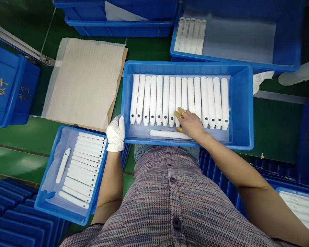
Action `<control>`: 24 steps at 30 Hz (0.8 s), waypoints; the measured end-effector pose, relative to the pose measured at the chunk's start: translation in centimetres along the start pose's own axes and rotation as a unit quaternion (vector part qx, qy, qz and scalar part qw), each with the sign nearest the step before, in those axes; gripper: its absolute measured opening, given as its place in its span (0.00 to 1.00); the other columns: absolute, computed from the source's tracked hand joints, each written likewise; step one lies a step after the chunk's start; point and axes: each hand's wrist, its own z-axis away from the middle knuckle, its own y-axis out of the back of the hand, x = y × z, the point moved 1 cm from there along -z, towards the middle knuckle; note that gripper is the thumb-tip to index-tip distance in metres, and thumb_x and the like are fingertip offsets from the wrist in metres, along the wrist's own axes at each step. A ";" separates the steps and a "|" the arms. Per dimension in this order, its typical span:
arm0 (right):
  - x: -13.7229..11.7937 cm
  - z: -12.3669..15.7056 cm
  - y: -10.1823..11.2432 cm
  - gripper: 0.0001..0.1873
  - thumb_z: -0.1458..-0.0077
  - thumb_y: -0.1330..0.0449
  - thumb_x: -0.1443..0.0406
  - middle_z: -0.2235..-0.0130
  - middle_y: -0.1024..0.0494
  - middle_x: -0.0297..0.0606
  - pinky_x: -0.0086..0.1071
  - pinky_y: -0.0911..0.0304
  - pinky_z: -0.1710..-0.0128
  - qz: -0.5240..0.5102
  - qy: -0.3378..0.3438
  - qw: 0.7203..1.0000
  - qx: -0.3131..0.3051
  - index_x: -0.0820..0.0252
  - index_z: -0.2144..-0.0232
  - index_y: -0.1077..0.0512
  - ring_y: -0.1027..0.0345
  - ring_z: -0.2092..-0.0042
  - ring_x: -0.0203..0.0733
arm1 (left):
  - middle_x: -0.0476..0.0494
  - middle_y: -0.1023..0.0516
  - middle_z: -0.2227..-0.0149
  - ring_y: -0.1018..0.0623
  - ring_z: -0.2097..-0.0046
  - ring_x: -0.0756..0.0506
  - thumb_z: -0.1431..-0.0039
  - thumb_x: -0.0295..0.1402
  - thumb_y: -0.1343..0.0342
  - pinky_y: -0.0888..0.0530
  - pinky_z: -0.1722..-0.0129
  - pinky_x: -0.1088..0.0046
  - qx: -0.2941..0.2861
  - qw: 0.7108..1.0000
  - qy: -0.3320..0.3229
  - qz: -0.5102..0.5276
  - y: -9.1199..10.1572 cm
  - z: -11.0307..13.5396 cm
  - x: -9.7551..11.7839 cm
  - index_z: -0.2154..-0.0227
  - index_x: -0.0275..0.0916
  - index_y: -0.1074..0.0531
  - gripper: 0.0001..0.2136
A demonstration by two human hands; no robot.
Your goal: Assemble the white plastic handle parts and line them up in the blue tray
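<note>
My right hand (190,124), with yellow finger cots, rests on a tight row of white plastic bars (179,99) in a blue plastic tray (187,67). Each bar has a dark hole near its lower end. One loose white bar (168,134) lies crosswise below the row, just under my palm. My left hand (115,133), in a white glove, grips the tray's left rim. Beside that hand, a second blue tray (57,173) holds a stack of similar bars (87,168) and one separate bar (63,165).
A third blue tray (234,37) at the back holds several white bars (190,36) on a clear sheet. Stacked blue crates (118,13) stand behind, with another crate (10,82) at the left. A beige sheet on cardboard (83,82) lies on the green surface (20,161).
</note>
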 end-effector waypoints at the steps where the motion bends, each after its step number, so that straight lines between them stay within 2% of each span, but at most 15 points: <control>1: 0.3 0.3 0.1 0.35 0.42 0.34 0.63 0.31 0.36 0.57 0.54 0.27 0.47 -0.036 -0.007 0.999 0.021 0.67 0.34 0.34 0.29 0.41 0.64 | 0.32 0.19 0.50 0.21 0.45 0.36 0.28 0.48 0.54 0.27 0.40 0.55 0.035 0.999 -0.019 -0.024 0.2 0.1 0.1 0.44 0.34 0.24 0.25; 3: 1.1 1.0 0.1 0.32 0.40 0.37 0.61 0.31 0.35 0.51 0.51 0.23 0.52 -0.159 -0.029 0.982 0.097 0.60 0.34 0.33 0.24 0.47 0.57 | 0.29 0.22 0.46 0.24 0.41 0.35 0.30 0.46 0.49 0.31 0.36 0.52 0.100 0.991 -0.068 -0.049 0.3 0.4 0.9 0.40 0.34 0.27 0.25; 5: 1.7 1.7 0.1 0.29 0.39 0.37 0.57 0.32 0.34 0.46 0.48 0.20 0.56 -0.317 -0.038 0.928 0.190 0.51 0.36 0.31 0.22 0.51 0.51 | 0.31 0.24 0.43 0.24 0.40 0.37 0.30 0.45 0.47 0.32 0.35 0.53 0.109 0.990 -0.095 0.007 -0.2 0.9 2.4 0.39 0.37 0.27 0.24; 6: 1.8 2.0 0.1 0.28 0.39 0.36 0.56 0.33 0.33 0.44 0.47 0.19 0.57 -0.389 -0.032 0.891 0.232 0.47 0.37 0.30 0.21 0.51 0.49 | 0.33 0.24 0.42 0.24 0.41 0.38 0.30 0.46 0.48 0.30 0.36 0.54 0.083 0.990 -0.088 0.073 -0.9 1.1 3.4 0.40 0.39 0.27 0.23; 8: 1.3 2.6 0.1 0.25 0.39 0.35 0.56 0.36 0.30 0.40 0.46 0.19 0.55 -0.490 -0.007 0.818 0.302 0.41 0.39 0.28 0.21 0.50 0.47 | 0.36 0.23 0.42 0.22 0.43 0.40 0.30 0.49 0.48 0.26 0.39 0.55 -0.018 0.967 -0.035 0.250 -2.9 1.5 6.1 0.42 0.41 0.26 0.22; 9: 0.7 3.0 0.2 0.24 0.38 0.35 0.56 0.38 0.29 0.38 0.46 0.19 0.54 -0.516 0.008 0.789 0.333 0.38 0.40 0.28 0.21 0.49 0.47 | 0.35 0.23 0.42 0.21 0.43 0.39 0.31 0.52 0.49 0.25 0.41 0.55 -0.087 0.934 0.005 0.345 -4.2 1.7 7.7 0.42 0.41 0.26 0.24; 11: -0.9 3.9 0.4 0.25 0.38 0.35 0.60 0.40 0.27 0.35 0.45 0.19 0.53 -0.519 0.043 0.764 0.380 0.35 0.40 0.28 0.22 0.48 0.46 | 0.33 0.22 0.44 0.20 0.45 0.38 0.31 0.58 0.54 0.22 0.45 0.56 -0.237 0.824 0.084 0.509 -6.6 1.9 11.2 0.40 0.40 0.29 0.30; 12: -1.9 4.3 0.5 0.27 0.39 0.34 0.62 0.41 0.27 0.35 0.45 0.19 0.52 -0.500 0.069 0.768 0.394 0.34 0.39 0.28 0.22 0.47 0.46 | 0.32 0.21 0.45 0.19 0.46 0.38 0.30 0.60 0.57 0.21 0.46 0.57 -0.296 0.762 0.116 0.565 -7.5 1.9 12.8 0.39 0.39 0.29 0.33; 13: -2.9 4.8 0.6 0.30 0.40 0.33 0.64 0.41 0.26 0.35 0.44 0.19 0.52 -0.471 0.100 0.781 0.398 0.34 0.38 0.29 0.22 0.48 0.45 | 0.33 0.20 0.47 0.19 0.48 0.39 0.30 0.60 0.60 0.20 0.49 0.59 -0.326 0.710 0.137 0.608 -8.2 1.9 14.3 0.39 0.38 0.30 0.34; 14: -3.8 5.3 0.6 0.32 0.40 0.32 0.66 0.41 0.26 0.35 0.42 0.19 0.52 -0.436 0.133 0.799 0.392 0.35 0.36 0.31 0.23 0.48 0.44 | 0.35 0.19 0.52 0.18 0.53 0.41 0.29 0.60 0.62 0.19 0.52 0.63 -0.333 0.674 0.150 0.642 -8.6 1.7 15.6 0.38 0.39 0.30 0.34; 16: -5.2 6.0 0.7 0.35 0.40 0.32 0.66 0.39 0.27 0.39 0.42 0.20 0.52 -0.375 0.189 0.833 0.360 0.40 0.34 0.34 0.24 0.47 0.44 | 0.43 0.19 0.63 0.19 0.65 0.47 0.29 0.59 0.61 0.20 0.63 0.71 -0.310 0.637 0.154 0.688 -8.5 1.4 17.4 0.37 0.42 0.31 0.32; 18: -5.8 6.6 1.0 0.33 0.40 0.33 0.63 0.39 0.28 0.43 0.45 0.21 0.51 -0.349 0.188 0.852 0.343 0.44 0.34 0.35 0.25 0.45 0.47 | 0.50 0.26 0.73 0.28 0.76 0.51 0.29 0.59 0.57 0.25 0.75 0.76 -0.282 0.633 0.141 0.707 -7.7 1.1 18.3 0.36 0.45 0.33 0.31; 20: -5.8 6.9 1.5 0.31 0.40 0.33 0.61 0.44 0.25 0.44 0.51 0.24 0.48 -0.343 0.119 0.860 0.359 0.46 0.37 0.35 0.26 0.44 0.51 | 0.53 0.31 0.77 0.35 0.81 0.53 0.31 0.59 0.54 0.32 0.82 0.77 -0.267 0.644 0.119 0.707 -6.6 1.0 18.7 0.36 0.43 0.32 0.31; 22: -5.7 7.0 2.2 0.28 0.40 0.35 0.61 0.53 0.20 0.40 0.56 0.28 0.45 -0.338 0.044 0.862 0.376 0.46 0.39 0.36 0.26 0.44 0.54 | 0.54 0.33 0.78 0.38 0.82 0.53 0.30 0.58 0.53 0.35 0.84 0.78 -0.259 0.662 0.101 0.696 -5.7 1.2 18.9 0.37 0.41 0.31 0.30; 24: -6.0 6.9 2.7 0.24 0.38 0.38 0.63 0.61 0.18 0.36 0.59 0.30 0.45 -0.333 0.025 0.869 0.365 0.46 0.41 0.37 0.25 0.46 0.54 | 0.53 0.33 0.78 0.38 0.81 0.54 0.30 0.57 0.53 0.35 0.83 0.79 -0.247 0.681 0.092 0.683 -5.0 1.7 19.0 0.37 0.41 0.31 0.30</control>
